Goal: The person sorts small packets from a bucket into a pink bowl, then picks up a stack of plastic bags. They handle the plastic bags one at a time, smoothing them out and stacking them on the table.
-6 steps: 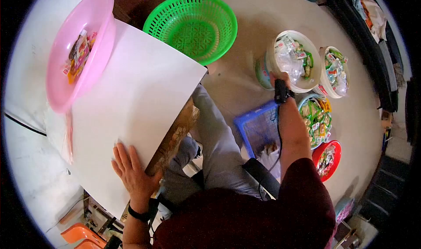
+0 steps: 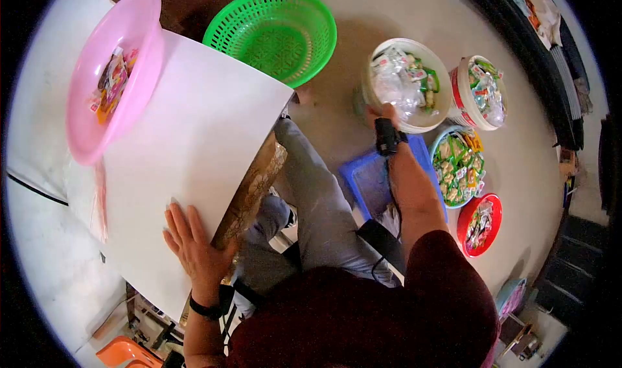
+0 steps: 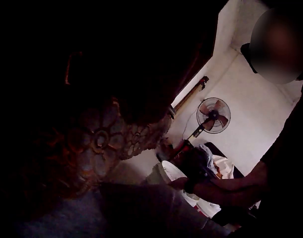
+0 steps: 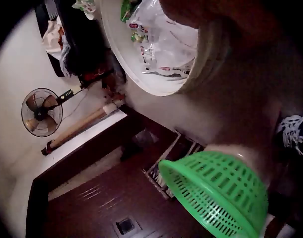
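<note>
With the fingers of our right hand (image 2: 380,113) we grip the near rim of a white plastic bucket (image 2: 426,119) of clear and green wrappers, while our left hand (image 2: 202,254) lies flat, fingers straight, on the white tabletop (image 2: 201,115). Our bucket sits between the green colander (image 2: 272,44) and a second bucket (image 2: 461,99), near the blue crate (image 2: 363,173).

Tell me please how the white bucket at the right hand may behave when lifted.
The white bucket will probably keep its shape, as its rim looks thick and round. It may be light for its size, since crumpled clear plastic and small packets show inside. It could tip, because the right hand seems to hold it at one side.
</note>
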Available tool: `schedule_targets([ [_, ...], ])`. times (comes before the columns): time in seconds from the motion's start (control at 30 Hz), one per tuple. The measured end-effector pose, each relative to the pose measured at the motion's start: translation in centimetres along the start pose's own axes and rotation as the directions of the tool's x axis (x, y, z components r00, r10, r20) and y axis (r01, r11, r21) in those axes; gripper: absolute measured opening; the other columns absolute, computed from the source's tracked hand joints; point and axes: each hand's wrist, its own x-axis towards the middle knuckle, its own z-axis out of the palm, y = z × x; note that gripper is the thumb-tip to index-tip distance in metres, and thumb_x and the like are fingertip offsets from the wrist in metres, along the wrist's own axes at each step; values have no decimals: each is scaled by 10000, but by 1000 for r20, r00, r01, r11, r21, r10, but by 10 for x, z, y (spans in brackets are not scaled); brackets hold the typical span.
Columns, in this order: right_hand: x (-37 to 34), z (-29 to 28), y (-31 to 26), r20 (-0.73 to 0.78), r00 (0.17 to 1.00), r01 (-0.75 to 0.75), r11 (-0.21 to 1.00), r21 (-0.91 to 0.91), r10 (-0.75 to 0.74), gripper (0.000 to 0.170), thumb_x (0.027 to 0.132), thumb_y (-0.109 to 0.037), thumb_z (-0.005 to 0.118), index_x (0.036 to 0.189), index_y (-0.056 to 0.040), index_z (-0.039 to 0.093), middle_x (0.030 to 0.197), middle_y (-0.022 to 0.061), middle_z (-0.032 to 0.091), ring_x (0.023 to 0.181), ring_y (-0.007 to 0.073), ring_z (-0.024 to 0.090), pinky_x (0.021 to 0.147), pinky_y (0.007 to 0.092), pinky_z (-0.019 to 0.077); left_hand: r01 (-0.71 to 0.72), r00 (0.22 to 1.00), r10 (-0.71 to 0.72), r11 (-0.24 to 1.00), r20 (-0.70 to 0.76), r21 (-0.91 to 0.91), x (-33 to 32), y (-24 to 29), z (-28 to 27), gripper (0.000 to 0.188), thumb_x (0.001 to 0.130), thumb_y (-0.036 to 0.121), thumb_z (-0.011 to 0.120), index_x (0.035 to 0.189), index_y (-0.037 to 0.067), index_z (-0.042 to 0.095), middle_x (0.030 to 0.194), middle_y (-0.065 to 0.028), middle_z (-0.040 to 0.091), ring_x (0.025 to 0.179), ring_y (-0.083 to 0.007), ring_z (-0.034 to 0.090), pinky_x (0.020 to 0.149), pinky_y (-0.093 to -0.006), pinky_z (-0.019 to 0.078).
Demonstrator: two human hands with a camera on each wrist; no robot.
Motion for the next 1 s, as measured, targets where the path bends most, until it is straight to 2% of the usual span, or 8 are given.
schedule_targets([
  [0.47, -78, 27, 52, 308, 951, -176, 781, 599, -22, 175, 857, -177, 479, 924, -20, 518, 753, 118, 557, 695, 254, 568, 607, 387, 502, -6, 996, -4, 993, 84, 120, 83, 139, -118, 923, 597, 323, 768, 1369, 71, 329, 1473, -200, 203, 1369, -359, 175, 1051, -570, 181],
  [0.53, -96, -13, 37, 536, 842, -508, 410, 758, 52, 154, 896, -149, 448, 944, -18, 514, 786, 100, 552, 700, 231, 562, 612, 370, 514, -11, 996, -1, 991, 90, 131, 91, 149, -132, 926, 595, 325, 771, 1370, 74, 329, 1467, -201, 213, 1365, -362, 185, 1047, -571, 188],
  [0.6, -102, -105, -6, 791, 604, -709, -391, 587, 93, 204, 907, -193, 464, 944, -1, 523, 811, 103, 566, 722, 248, 575, 643, 372, 524, -20, 997, 8, 989, 79, 147, 99, 158, -140, 922, 597, 326, 772, 1368, 76, 333, 1462, -202, 223, 1360, -365, 194, 1042, -572, 196],
  [0.7, -100, -173, -19, 927, 369, -927, -98, 363, -65, 275, 897, -253, 526, 1001, 2, 522, 857, 119, 565, 762, 254, 587, 647, 373, 523, -29, 996, 16, 988, 89, 151, 101, 163, -144, 917, 595, 327, 774, 1363, 76, 340, 1459, -204, 229, 1357, -365, 202, 1037, -571, 202],
  [0.8, -52, -237, -22, 868, 491, -621, 670, 407, -72, 462, 833, -325, 637, 1105, 10, 473, 986, 179, 553, 849, 283, 579, 735, 382, 511, -20, 997, 9, 991, 80, 135, 105, 169, -148, 921, 594, 327, 774, 1367, 80, 338, 1457, -205, 235, 1357, -359, 207, 1037, -567, 200],
  [0.83, -44, -239, -20, 642, 766, -290, 870, 400, -40, 579, 794, -402, 655, 1167, -5, 460, 1053, 216, 542, 937, 314, 568, 807, 418, 483, -23, 998, 14, 990, 68, 136, 104, 169, -148, 922, 593, 325, 773, 1368, 81, 337, 1456, -206, 238, 1357, -357, 208, 1037, -566, 199],
  [0.87, -39, -240, -19, 336, 934, 43, 971, 235, -123, 698, 755, -479, 673, 1230, -19, 448, 1121, 254, 531, 1026, 345, 557, 879, 454, 455, -27, 998, 19, 990, 58, 137, 103, 168, -149, 922, 592, 323, 772, 1369, 82, 337, 1455, -206, 240, 1357, -355, 210, 1038, -565, 199],
  [1.0, -34, -216, -22, 196, 980, -9, 997, -74, 24, 1186, 551, -612, 756, 1417, -58, 165, 1407, 248, 237, 1192, 410, 424, 976, 494, 372, -11, 998, 3, 991, 57, 131, 99, 165, -152, 949, 580, 266, 777, 1389, 99, 310, 1479, -167, 217, 1372, -321, 198, 1060, -534, 197],
])
